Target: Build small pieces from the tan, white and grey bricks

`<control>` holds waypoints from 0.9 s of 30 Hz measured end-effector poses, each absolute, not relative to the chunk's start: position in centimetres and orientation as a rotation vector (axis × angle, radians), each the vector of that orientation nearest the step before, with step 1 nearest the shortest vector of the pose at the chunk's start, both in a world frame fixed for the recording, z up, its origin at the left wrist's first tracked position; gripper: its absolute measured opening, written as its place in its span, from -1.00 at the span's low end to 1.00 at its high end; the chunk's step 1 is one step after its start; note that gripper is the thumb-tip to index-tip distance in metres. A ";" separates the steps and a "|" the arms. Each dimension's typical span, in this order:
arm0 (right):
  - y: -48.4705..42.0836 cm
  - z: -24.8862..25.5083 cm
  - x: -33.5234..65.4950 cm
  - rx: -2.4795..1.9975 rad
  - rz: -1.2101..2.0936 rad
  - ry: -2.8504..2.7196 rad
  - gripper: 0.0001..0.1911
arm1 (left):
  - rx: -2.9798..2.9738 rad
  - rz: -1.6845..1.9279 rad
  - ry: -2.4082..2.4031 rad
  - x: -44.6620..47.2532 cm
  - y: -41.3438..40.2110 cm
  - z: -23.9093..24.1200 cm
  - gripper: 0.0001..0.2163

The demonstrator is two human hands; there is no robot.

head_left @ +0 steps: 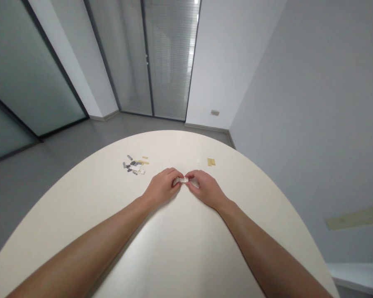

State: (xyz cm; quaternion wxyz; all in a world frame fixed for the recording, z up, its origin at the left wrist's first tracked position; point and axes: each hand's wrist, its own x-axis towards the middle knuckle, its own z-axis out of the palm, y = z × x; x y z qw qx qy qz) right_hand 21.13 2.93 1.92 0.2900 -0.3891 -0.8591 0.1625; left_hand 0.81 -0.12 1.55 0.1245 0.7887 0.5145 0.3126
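In the head view, the fingers of your left hand [163, 184] and right hand [207, 188] grip a small white piece [183, 180] at its two ends, between them, over the table [180, 252]. Loose pieces [136, 167] lie beyond your left hand, a yellow item [211, 162] beyond the right.

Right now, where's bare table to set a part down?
Bare table: between left forearm and right forearm; outside each forearm, out to its edge. Crowded: pile of small pieces beyond and left of left hand, yellow cluster beyond right hand, and where both hands grip a white piece.
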 end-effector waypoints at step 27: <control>3.1 1.4 21.2 -1.049 0.406 -2.284 -0.85 | 2.273 0.875 1.552 0.9 -0.1 1.5 -0.83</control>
